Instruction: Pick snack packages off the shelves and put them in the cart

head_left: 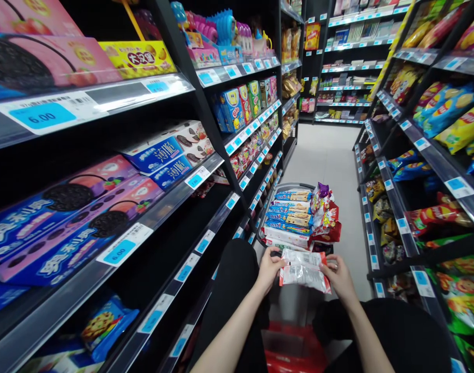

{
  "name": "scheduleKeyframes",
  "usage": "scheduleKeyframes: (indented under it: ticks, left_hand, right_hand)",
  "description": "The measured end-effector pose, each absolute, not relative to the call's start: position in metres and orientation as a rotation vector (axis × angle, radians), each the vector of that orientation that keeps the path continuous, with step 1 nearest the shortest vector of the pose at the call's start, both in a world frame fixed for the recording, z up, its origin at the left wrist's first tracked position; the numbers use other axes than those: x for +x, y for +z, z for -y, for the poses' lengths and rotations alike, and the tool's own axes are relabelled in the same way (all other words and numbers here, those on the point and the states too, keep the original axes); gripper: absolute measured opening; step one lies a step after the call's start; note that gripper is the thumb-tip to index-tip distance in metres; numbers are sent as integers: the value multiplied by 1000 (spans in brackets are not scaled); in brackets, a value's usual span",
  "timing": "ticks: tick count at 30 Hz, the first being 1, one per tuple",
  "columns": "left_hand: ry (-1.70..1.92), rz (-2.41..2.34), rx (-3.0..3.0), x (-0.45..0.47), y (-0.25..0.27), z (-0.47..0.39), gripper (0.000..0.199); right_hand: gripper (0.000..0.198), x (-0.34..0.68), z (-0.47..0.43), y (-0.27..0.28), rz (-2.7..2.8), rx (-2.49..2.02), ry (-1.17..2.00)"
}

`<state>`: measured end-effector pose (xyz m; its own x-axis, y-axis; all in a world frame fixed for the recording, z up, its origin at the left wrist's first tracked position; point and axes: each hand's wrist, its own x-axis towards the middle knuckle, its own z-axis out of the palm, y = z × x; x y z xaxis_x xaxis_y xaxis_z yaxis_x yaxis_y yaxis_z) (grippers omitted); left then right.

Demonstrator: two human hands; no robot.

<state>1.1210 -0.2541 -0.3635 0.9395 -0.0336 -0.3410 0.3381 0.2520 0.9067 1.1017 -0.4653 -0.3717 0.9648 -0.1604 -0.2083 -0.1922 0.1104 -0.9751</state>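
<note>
A silver and red snack packet (304, 270) is stretched between my two hands, its printed back side facing up. My left hand (271, 268) pinches its left edge with thumb and fingers. On the opposite edge, my right hand (338, 274) grips it the same way. Just beyond my hands a basket (293, 185) on the floor is filled with blue biscuit packs (287, 217) in a row. Purple and red snack bags (326, 215) lie along its right side.
Black shelves with boxed cookies (85, 202) run close on my left. Racks of chip bags (446, 114) line the right. A grey tiled aisle (322, 150) leads to a far shelf (343, 67). Something red (293, 349) is below, between my knees.
</note>
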Motion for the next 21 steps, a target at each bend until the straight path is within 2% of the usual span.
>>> scheduleKeyframes:
  ticks: [2,5,8,15,21]
  left_hand:
    - [-298,-256,1213,1120,-364,255,40]
    - [-385,-248,1110,1120,-361,256,28]
    - [-471,-312,1043,1121,-354,254,27]
    - [-497,-172,1113,1119,-344,251,43]
    - [-494,-132,1424,1119,-349,250,35]
  right_hand:
    - [42,1101,465,-368,-305,-1378,69]
    - [32,1101,466,-361,-287,-1283,155]
    - [26,1098,470,-356,-307,-1128,280]
    - [37,1094,474,-353,-304,-1103,243]
    - [39,1091,473,-352,-341,-1226,367]
